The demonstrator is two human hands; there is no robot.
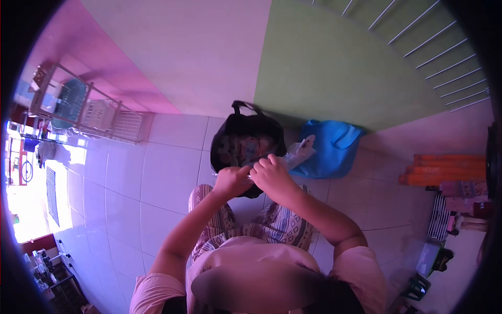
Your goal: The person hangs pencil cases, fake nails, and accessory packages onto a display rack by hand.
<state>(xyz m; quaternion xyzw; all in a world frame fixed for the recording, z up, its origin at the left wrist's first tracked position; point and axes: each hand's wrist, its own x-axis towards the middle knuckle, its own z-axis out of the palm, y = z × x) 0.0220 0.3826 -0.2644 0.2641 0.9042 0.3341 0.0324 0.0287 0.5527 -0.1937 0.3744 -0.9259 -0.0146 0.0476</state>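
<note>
At far left, daylight floods an opening (39,201). Next to it, a metal rack (88,90) against the pink wall carries a teal basket and a white basket (99,113). Pale tiles cover the floor (123,191).

Near the middle, the left hand (231,182) has its fingers curled, thumb side turned toward the other hand. It is over the near edge of the black bag (234,124), which sits open on the floor by the wall, packages (250,147) showing inside. The right hand (268,175) meets it there, fingers bent inward. A small pale thing (249,177) shows between the hands; I cannot tell whether either grip is closed on it or on something else.

Just right of the right hand, crinkled clear plastic (300,154) reaches toward the blue bag (330,152), which lies on the floor beside the black one. Thin metal rods (414,22) jut in at upper right, and an orange stack (444,170) lies below them.
</note>
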